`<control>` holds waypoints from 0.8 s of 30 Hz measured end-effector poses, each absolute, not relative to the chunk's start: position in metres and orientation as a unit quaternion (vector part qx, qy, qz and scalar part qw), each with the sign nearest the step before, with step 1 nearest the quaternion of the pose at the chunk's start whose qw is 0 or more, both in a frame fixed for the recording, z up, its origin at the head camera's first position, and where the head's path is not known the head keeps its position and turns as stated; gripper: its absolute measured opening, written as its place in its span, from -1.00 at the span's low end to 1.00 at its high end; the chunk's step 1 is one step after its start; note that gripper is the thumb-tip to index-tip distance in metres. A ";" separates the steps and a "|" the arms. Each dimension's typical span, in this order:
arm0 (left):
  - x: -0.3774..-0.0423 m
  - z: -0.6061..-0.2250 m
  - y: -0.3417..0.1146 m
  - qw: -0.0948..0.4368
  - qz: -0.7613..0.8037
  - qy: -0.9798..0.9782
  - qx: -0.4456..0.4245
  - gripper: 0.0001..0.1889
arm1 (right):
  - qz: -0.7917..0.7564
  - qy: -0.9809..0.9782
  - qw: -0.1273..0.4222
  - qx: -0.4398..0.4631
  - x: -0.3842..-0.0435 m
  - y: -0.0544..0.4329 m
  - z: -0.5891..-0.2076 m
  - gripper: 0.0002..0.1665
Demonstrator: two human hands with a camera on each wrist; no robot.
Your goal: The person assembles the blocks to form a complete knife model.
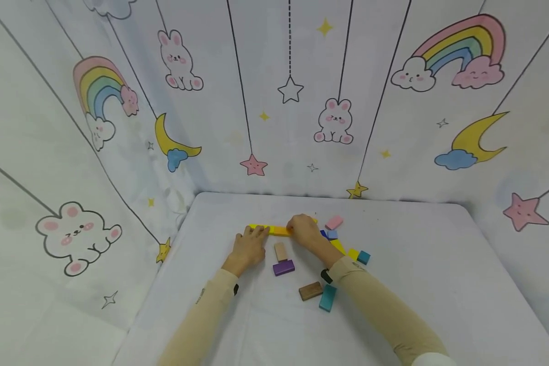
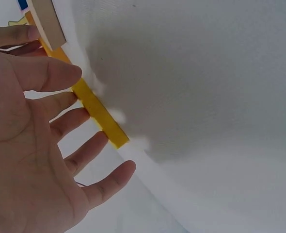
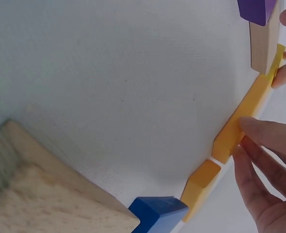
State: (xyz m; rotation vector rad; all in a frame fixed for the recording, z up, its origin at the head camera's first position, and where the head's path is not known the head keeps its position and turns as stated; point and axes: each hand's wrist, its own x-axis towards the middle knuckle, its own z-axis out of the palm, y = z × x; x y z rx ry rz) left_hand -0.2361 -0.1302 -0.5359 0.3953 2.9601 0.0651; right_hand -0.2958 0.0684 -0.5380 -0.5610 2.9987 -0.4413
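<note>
In the head view, a row of yellow blocks and an orange block lies end to end on the white table. My left hand is at the row's left part; its extended fingertips touch the yellow strip in the left wrist view. At the right end, thumb and fingers of my right hand pinch the orange block. Past a small gap sits another yellow-orange block, with a blue block beside it. Nearer me are a tan block and a purple block.
A brown block and a teal block lie near my right forearm. Right of that arm are a pink block, a light-blue block, yellow pieces and a small teal cube. A patterned curtain borders the table.
</note>
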 end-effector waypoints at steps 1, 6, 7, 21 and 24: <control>-0.236 -0.535 -0.130 0.079 0.023 0.988 0.130 -0.32 | -0.140 0.972 0.031 -0.187 -0.296 0.069 -0.538 -0.72; -0.237 -0.533 -0.130 0.083 0.030 0.988 0.128 -0.34 | -0.147 0.967 0.023 -0.206 -0.294 0.075 -0.535 -0.70; -0.237 -0.534 -0.130 0.083 0.033 0.987 0.132 -0.34 | -0.151 0.967 0.017 -0.206 -0.293 0.077 -0.534 -0.71; -0.238 -0.536 -0.129 0.080 0.042 0.987 0.136 -0.38 | -0.138 0.972 -0.039 -0.187 -0.278 0.122 -0.524 -0.70; -0.237 -0.535 -0.129 0.078 0.039 0.987 0.136 -0.39 | -0.142 0.974 -0.034 -0.174 -0.272 0.129 -0.520 -0.67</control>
